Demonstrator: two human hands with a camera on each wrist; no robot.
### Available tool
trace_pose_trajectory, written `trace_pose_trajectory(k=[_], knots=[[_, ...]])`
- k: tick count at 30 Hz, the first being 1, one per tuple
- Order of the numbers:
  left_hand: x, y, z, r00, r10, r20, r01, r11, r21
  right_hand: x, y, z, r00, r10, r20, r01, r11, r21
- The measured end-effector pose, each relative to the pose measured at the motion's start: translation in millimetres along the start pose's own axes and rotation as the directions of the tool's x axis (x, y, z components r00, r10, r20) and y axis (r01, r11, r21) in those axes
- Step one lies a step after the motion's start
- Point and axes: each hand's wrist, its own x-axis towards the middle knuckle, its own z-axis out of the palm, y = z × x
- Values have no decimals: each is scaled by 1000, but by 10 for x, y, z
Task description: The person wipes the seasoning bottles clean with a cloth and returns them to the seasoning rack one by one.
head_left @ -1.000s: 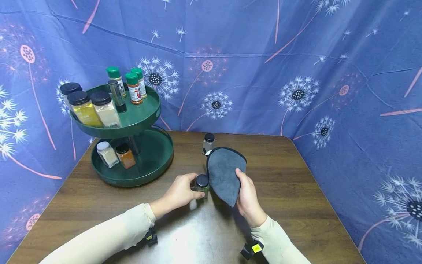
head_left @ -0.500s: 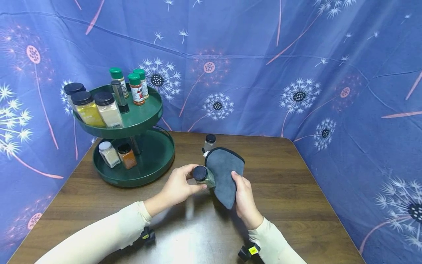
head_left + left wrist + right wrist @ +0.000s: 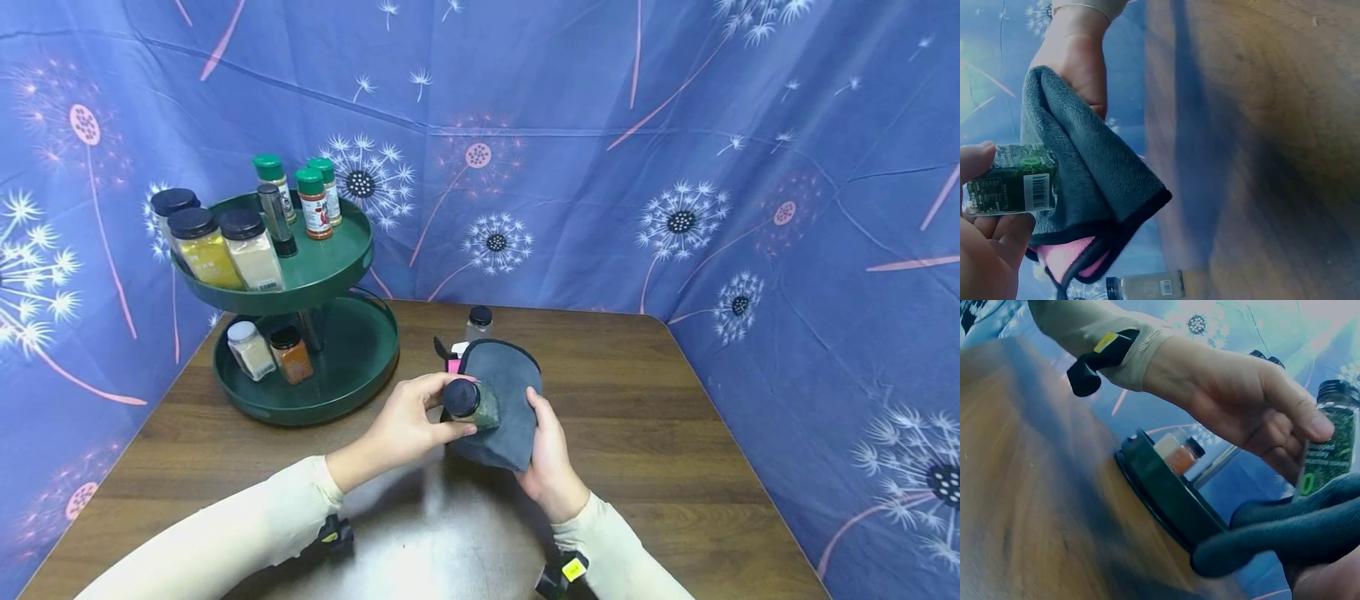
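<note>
My left hand (image 3: 405, 421) grips a spice jar (image 3: 487, 407) of dried green herbs by its sides, thumb and fingers below the black lid. The jar tilts, lid toward the left and base against a grey cloth (image 3: 510, 367). In the left wrist view, a barcode label shows on the jar (image 3: 1007, 181). My right hand (image 3: 551, 467) holds the cloth, thumb on top and the other fingers mostly hidden beneath it. Black trim edges the cloth, and its pink underside (image 3: 1066, 256) shows at a fold. The right wrist view has the folded cloth (image 3: 1260, 540) right at the jar's lower end.
A green two-tier round rack (image 3: 315, 412) stands at the left, with several spice jars and bottles on its upper tier and two jars (image 3: 251, 352) on the lower. Behind the cloth is another black-lidded jar (image 3: 478, 323). A patterned blue curtain (image 3: 570, 208) borders the wooden table (image 3: 637, 400).
My left hand has raised the herb jar and tipped it over toward the cloth. The right hand has brought the cloth left against the jar, and a pink corner now shows.
</note>
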Motion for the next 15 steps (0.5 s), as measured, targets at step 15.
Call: trace_pose_trajectory(k=[15], knots=[[101, 91, -67, 994, 21, -103, -7, 991, 136, -118, 22, 23, 999, 7, -36, -9, 999, -43]])
